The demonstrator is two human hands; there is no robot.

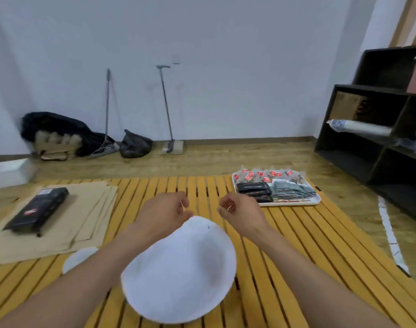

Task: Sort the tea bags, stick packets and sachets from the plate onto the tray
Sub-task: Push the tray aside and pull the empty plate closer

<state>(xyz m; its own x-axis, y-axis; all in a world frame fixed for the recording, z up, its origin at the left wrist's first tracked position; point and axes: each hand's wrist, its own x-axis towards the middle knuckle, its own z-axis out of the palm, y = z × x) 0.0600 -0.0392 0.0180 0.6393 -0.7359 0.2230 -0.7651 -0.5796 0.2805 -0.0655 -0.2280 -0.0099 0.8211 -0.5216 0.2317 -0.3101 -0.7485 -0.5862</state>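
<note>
A white plate (178,271) lies on the slatted yellow table in front of me, and nothing shows on it. My left hand (165,211) hovers at the plate's far rim with its fingers loosely curled, holding nothing. My right hand (240,210) hangs beside it, just past the rim, also loosely curled and holding nothing. To the far right stands a white tray (294,203). It holds tea bags with red tags (263,175) in the back row, black stick packets (254,189) at the front left and grey-green sachets (291,189) at the front right.
A black box (37,210) lies on brown paper sheets (84,223) at the left. A small white disc (78,258) sits left of the plate. A dark shelf unit (377,138) stands at the right; brooms and black bags lean at the far wall.
</note>
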